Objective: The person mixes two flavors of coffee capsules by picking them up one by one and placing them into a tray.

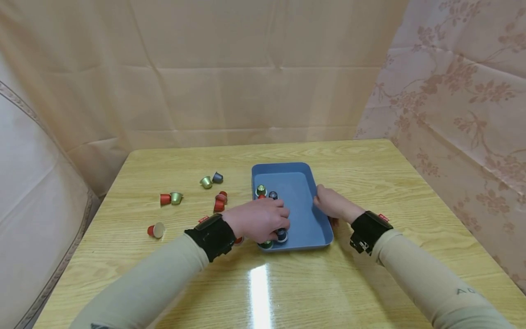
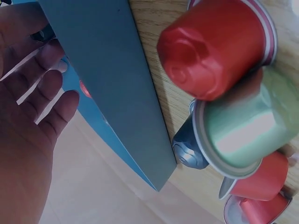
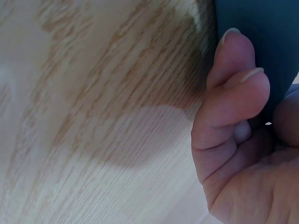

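Observation:
A blue rectangular tray (image 1: 302, 208) lies on the table with several coffee capsules along its left side. Over that side reaches my left hand (image 1: 260, 221), its fingers inside the tray. Thumb and fingers pinch a dark blue coffee capsule (image 1: 281, 235), mostly hidden behind the fingers in the left wrist view. A green capsule (image 1: 266, 244) sits beside it in the near left corner; another green capsule (image 1: 260, 189) and a dark capsule (image 1: 273, 195) are farther back. My right hand (image 1: 333, 202) grips the tray's right wall, curled fingers (image 3: 238, 100) against its outer face.
Left of the tray, loose capsules lie on the wooden table (image 1: 349, 292): a green one (image 1: 206, 182) by a dark one (image 1: 218, 177), a red one (image 1: 165, 199) by a green one (image 1: 176, 198), and several other red ones. A beige curtain (image 1: 205, 91) hangs behind the table.

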